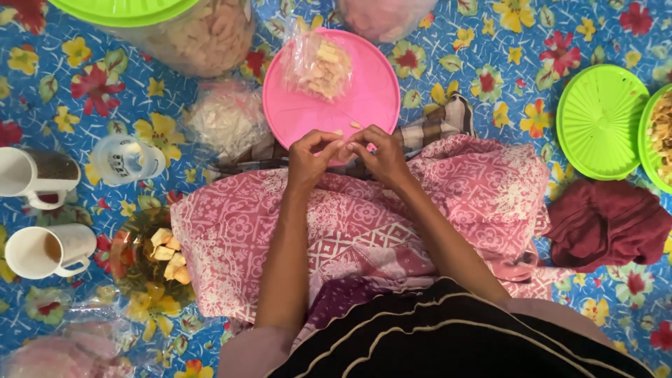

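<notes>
**Tiny piece, both hands, right at the lid's edge**

Your left hand (310,159) and right hand (379,155) meet at the near rim of the round pink plastic lid (371,91), fingertips (341,148) pinched narrow around something small and pale; what exactly it is, I can't tell. I'd say keep that pinch low over the lid so any crumbs land there, not on the pink patterned cloth (483,189) across your lap.

The small clear bag of pale crackers (320,66) sits on the lid's far side. The green plastic lid (599,120) is well off to your right, and the white plastic mugs (49,248) sit to your left, so go easy with that elbow.
</notes>
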